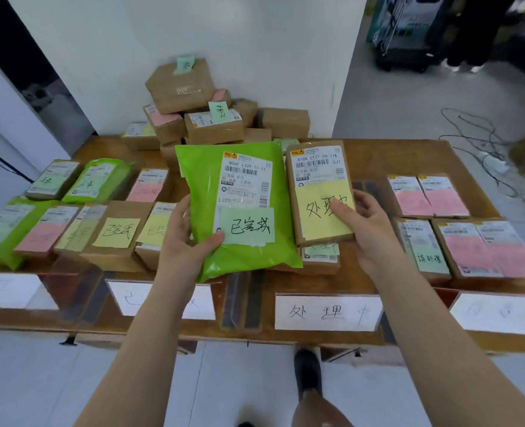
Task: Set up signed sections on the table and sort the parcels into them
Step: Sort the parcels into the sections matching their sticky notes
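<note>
My left hand (184, 238) grips a bright green mailer bag (239, 257) by its left edge, thumb on the pale green note stuck to its front. My right hand (366, 229) holds a brown paper parcel (316, 167) with a yellow handwritten note, thumb pressed on the note. Both are lifted just above the wooden table (409, 155), over its middle. White paper signs line the front edge: one (329, 312) under my right hand's parcel, one (131, 300) partly hidden by my left forearm, and one at each end.
Sorted parcels with pink, yellow and green notes lie in groups at the left (79, 217) and right (464, 223). A pile of brown boxes (199, 109) stands against the white wall at the back. Cables (477, 143) trail on the floor at right. My shoe (307, 374) shows below.
</note>
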The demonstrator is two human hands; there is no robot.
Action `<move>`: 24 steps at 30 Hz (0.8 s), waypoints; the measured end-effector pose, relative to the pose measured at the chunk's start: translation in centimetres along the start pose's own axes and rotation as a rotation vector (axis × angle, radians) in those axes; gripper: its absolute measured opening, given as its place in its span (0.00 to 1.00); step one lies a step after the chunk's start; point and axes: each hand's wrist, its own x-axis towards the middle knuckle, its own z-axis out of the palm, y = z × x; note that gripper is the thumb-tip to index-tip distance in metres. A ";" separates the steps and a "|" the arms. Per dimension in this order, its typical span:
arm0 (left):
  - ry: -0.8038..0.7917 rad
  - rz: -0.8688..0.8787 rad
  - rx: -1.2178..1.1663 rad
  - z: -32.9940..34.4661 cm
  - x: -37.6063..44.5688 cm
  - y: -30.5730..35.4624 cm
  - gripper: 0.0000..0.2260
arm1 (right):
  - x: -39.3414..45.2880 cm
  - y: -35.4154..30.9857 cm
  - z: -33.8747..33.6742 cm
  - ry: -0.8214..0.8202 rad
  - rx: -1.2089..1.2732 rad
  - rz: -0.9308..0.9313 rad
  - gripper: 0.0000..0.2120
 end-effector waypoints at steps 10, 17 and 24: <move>-0.084 -0.046 0.044 2.7 0.6 -1.9 0.32 | -0.9 0.4 -4.2 0.137 -0.070 -0.024 0.19; -0.053 -0.101 0.124 5.7 2.8 -3.4 0.30 | 2.2 1.7 -7.6 0.186 -0.236 -0.013 0.22; -0.025 -0.164 0.182 7.8 4.7 -5.9 0.30 | 4.9 4.3 -9.1 0.184 -0.536 0.028 0.28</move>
